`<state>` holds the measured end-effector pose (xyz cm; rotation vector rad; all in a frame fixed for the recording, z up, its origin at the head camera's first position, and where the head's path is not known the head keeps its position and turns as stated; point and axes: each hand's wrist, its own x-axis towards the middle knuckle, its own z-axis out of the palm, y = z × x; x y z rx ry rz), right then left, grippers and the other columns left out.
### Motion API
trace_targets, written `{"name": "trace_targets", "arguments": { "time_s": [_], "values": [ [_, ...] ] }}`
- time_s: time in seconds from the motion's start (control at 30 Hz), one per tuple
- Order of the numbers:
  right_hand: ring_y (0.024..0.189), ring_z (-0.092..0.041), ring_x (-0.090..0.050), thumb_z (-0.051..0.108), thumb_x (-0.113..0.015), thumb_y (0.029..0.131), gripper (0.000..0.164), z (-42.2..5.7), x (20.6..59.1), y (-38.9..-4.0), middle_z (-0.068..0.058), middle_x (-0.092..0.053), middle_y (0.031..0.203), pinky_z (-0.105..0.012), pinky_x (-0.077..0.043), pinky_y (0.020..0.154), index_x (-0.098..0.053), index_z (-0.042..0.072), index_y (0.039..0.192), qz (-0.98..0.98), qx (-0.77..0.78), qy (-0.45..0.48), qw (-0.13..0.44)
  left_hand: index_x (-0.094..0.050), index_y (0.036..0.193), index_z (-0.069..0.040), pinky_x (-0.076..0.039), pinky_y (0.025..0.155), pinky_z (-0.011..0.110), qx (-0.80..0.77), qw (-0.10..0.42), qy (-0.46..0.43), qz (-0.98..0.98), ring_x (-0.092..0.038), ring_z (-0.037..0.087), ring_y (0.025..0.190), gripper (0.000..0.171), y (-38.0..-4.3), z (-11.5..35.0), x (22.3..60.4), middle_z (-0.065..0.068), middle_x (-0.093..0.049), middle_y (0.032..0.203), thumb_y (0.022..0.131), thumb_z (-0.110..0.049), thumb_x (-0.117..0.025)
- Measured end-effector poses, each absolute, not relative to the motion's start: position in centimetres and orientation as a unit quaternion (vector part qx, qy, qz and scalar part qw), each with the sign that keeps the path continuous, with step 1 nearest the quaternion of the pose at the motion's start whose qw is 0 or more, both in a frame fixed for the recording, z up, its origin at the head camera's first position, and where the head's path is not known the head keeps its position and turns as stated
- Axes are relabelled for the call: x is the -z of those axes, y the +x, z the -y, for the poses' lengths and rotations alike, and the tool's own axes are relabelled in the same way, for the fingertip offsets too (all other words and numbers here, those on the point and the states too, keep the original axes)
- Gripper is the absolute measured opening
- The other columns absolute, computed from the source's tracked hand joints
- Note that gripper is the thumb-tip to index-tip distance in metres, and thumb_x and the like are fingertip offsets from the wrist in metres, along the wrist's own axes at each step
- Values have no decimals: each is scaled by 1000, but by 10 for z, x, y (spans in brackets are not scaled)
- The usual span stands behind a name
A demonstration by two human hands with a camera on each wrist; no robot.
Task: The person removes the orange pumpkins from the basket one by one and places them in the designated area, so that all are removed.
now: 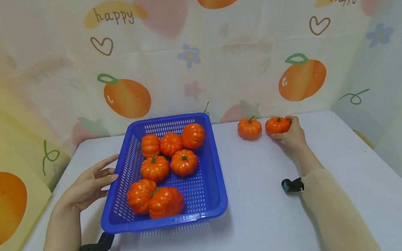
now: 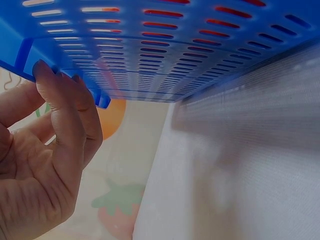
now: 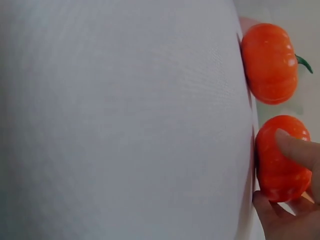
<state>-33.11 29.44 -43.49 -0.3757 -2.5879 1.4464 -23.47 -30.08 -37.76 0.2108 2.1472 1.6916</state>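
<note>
Toward the back right, my right hand (image 1: 292, 133) holds a small orange pumpkin (image 1: 277, 125) resting on the table. In the right wrist view, the thumb (image 3: 295, 147) lies across this pumpkin (image 3: 283, 172) and the other fingers are at its end. Just left of it sits another pumpkin (image 1: 250, 129) with a green stem. On the left, a blue slotted plastic basket (image 1: 218, 203) holds several orange pumpkins (image 1: 154, 168). My left hand (image 1: 89, 185) is at its left side, fingers spread and loosely bent; in the left wrist view, fingertips (image 2: 44, 75) touch beneath the rim.
A white-covered table (image 1: 263, 229) extends under everything. Behind it hangs a curtain (image 1: 235, 42) printed with fruit, hearts and flowers, which also runs along both sides. A black strap (image 1: 96, 247) is on the left wrist and another strap (image 1: 293, 185) on the right.
</note>
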Motion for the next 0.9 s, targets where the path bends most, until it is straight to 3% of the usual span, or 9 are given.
{"name": "trace_targets", "arguments": {
  "time_s": [0.47,0.9],
  "values": [
    [143,-44,-35,15,-80,80,89,-295,436,-329,-26,-33,156,-56,-25,121,-26,6,150,864,-476,-138,88,-11,159,-11,-58,82,30,-606,199,79,-766,-65,7,92,72,-234,305,378,-9,-61,103,101,-14,-52],
    [146,-41,-30,31,-74,86,84,-299,427,-324,-22,-28,160,-53,-28,121,-27,8,152,846,-495,-176,87,-14,159,-14,-57,83,31,-609,199,80,-764,-65,7,93,70,-234,301,377,-11,-63,103,101,-14,-53]
  ]
}}
